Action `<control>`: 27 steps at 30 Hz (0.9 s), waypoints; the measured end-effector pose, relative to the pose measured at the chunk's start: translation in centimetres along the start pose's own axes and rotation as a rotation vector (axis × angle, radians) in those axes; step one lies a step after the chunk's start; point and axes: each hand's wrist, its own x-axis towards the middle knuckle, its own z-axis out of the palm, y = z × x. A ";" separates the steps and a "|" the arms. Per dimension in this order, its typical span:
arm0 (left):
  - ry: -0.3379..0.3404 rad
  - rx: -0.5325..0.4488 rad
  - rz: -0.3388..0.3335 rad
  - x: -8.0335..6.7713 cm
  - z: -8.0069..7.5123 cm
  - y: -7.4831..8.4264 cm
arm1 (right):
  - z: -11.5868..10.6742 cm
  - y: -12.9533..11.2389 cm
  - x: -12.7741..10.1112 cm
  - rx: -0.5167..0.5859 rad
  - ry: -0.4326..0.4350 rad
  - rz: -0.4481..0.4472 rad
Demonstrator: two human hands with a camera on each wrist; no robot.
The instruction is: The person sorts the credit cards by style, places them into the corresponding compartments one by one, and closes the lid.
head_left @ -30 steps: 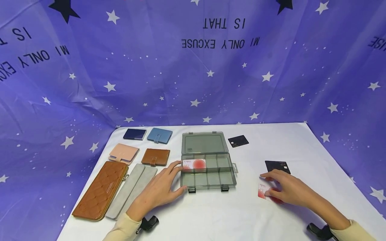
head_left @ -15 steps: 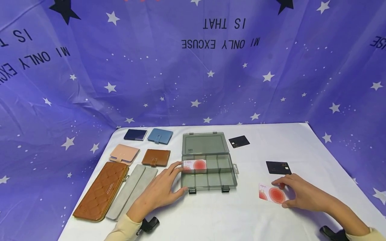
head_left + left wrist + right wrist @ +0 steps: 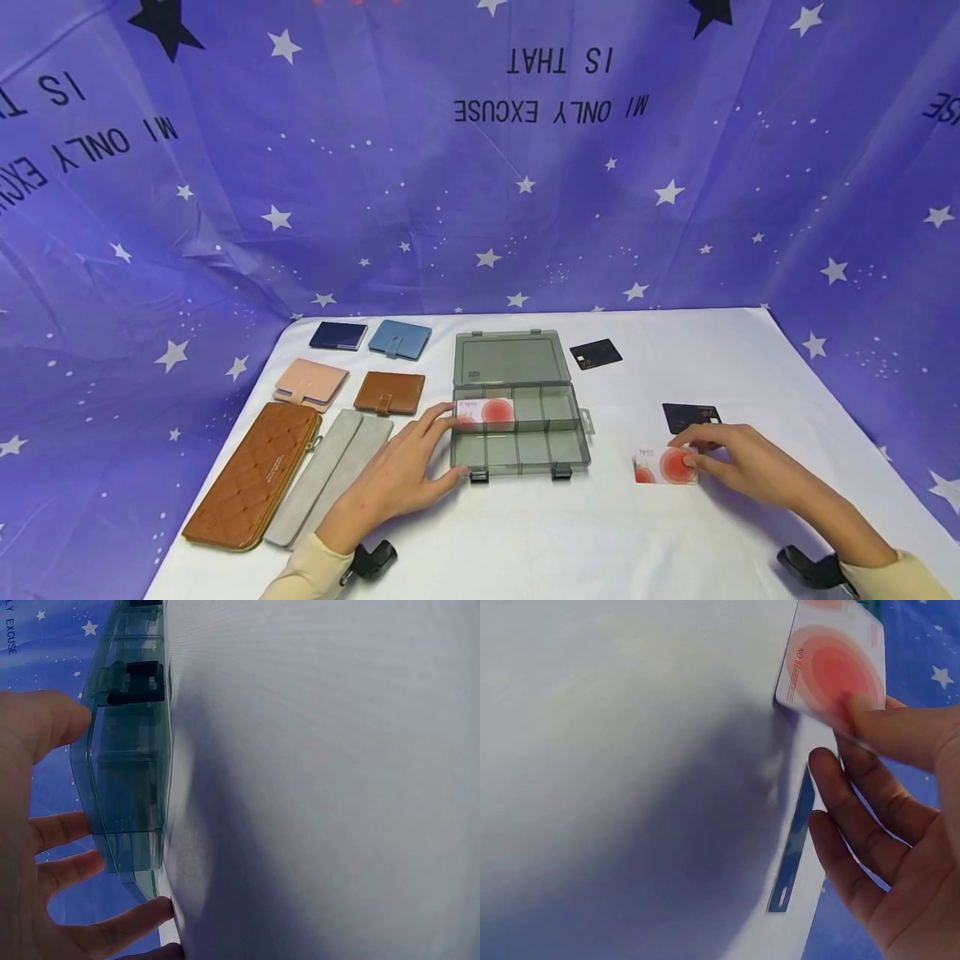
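My right hand [image 3: 746, 467] pinches a white card with red circles [image 3: 663, 465] by its right end, thumb on top. In the right wrist view this card [image 3: 836, 671] is tilted up over the white cloth, with the other fingers loosely bent below it. Just behind lies a black VIP card [image 3: 690, 414], partly covered by the hand. My left hand [image 3: 401, 467] rests with relaxed fingers at the left side of a grey-green clear compartment box [image 3: 517, 450], whose lid stands open. A similar red-and-white card [image 3: 483, 412] lies across the box's back left compartments.
Left of the box are a brown card holder [image 3: 388, 392], a pink one [image 3: 310, 382], a blue one [image 3: 399, 339] and a navy one [image 3: 337, 335]. A long brown wallet [image 3: 251, 475] and a grey wallet [image 3: 330, 475] lie nearer. Another black card [image 3: 596, 353] is right of the lid.
The right hand first slid right along the red-and-white card, then gripped its right end and lifted it slightly, moving left. The left hand and box stayed in place.
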 end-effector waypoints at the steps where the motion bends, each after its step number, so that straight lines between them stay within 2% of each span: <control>1: 0.000 -0.001 -0.002 0.0 0.0 0.0 | 0.1 -0.1 0.4 0.035 0.016 -0.002; 4: -0.003 -0.002 -0.007 -0.1 0.0 0.0 | 0.6 -0.6 1.6 0.149 0.072 0.020; 7: -0.008 -0.003 -0.008 -0.2 -0.1 -0.1 | 1.1 -1.5 3.0 0.254 0.117 0.090; 10: -0.008 -0.002 -0.003 -0.4 -0.1 -0.1 | 1.6 -2.7 4.8 0.301 0.152 0.125; 13: -0.003 -0.005 0.005 -0.4 -0.1 -0.1 | 2.2 -3.9 6.8 0.308 0.170 0.091; 18: -0.001 -0.012 0.015 -0.3 -0.1 -0.2 | 3.6 -6.1 10.2 0.326 0.159 0.051; 27: 0.006 -0.010 0.018 -0.1 0.0 -0.2 | 6.0 -10.1 15.6 0.374 0.079 0.017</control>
